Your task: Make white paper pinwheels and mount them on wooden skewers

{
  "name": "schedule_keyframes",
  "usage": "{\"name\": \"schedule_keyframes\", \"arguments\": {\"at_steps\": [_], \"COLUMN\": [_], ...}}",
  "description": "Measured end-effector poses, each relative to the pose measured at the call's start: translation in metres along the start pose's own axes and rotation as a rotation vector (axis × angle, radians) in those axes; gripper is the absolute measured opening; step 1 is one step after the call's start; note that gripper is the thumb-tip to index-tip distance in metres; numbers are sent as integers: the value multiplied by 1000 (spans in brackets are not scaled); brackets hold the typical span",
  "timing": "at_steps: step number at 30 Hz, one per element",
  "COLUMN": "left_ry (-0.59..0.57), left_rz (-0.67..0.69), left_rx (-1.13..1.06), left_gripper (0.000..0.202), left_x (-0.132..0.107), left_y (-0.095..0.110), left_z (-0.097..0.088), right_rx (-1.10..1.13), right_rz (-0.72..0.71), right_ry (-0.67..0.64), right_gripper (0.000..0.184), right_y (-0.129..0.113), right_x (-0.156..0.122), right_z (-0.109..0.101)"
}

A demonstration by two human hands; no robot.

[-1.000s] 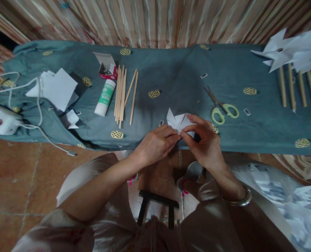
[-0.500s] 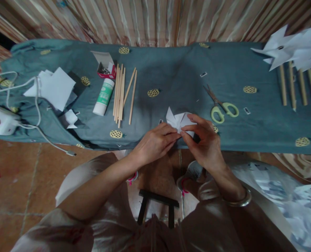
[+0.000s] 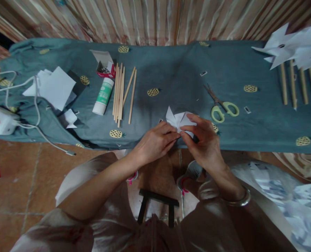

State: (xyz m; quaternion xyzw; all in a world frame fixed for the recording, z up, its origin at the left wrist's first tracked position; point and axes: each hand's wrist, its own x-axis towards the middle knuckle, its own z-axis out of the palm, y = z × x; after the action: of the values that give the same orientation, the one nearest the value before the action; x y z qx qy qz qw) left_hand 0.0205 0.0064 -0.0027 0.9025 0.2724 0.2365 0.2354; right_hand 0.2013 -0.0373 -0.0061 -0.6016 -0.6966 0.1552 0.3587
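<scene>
A small white paper pinwheel [image 3: 178, 120] with folded blades is between my two hands, just above the near edge of the table. My left hand [image 3: 157, 141] pinches its lower left side, fingers pressed together. The thumb and fingers of my right hand [image 3: 203, 138] close on the pinwheel's right side and middle. My fingers hide its lower part. Green-handled scissors [image 3: 222, 105] lie to the right of my right hand, blades pointing away. Left of the pinwheel, several thin wooden sticks [image 3: 121, 94] lie side by side.
A glue stick [image 3: 103, 96] and an open red box of small metal pieces [image 3: 105, 69] are near the sticks. White paper sheets [image 3: 57, 87] and a cable [image 3: 37, 101] lie left. Finished pinwheels on sticks [image 3: 284, 49] rest at far right. A dark stool [image 3: 159, 198] stands below.
Both hands keep their hold on the paper pinwheel. My right thumb and fingertips have shifted very slightly left; otherwise the view has barely moved.
</scene>
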Motion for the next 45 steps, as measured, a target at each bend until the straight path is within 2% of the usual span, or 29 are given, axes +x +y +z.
{"name": "schedule_keyframes", "arguments": {"at_steps": [8, 15, 18, 25, 32, 36, 41, 45], "left_ry": [-4, 0, 17, 12, -12, 9, 41, 34], "left_rz": [-3, 6, 11, -21, -21, 4, -4, -28], "left_rx": [-7, 7, 4, -5, 46, 136, 237, 259], "left_gripper": [20, 19, 18, 19, 16, 17, 16, 19], "left_x": [0, -2, -2, -3, 0, -2, 0, 3], "left_y": [1, -1, -1, 1, 5, 4, -7, -10], "left_z": [-1, 2, 4, 4, 1, 0, -10, -19], "right_rx": [-43, -80, -127, -199, -142, -71, -113, -129], "right_rz": [-71, -124, -166, -163, -175, -130, -19, -10], "right_ry": [-64, -99, -65, -50, -10, 9, 11, -11], "right_gripper": [22, 41, 41, 40, 35, 34, 39, 35], "right_y": [6, -3, -4, -2, -1, 3, 8, 5], "right_x": [-5, -9, -12, -13, -10, -6, 2, 1], "right_z": [1, 8, 13, 19, 15, 4, -3, -5]}}
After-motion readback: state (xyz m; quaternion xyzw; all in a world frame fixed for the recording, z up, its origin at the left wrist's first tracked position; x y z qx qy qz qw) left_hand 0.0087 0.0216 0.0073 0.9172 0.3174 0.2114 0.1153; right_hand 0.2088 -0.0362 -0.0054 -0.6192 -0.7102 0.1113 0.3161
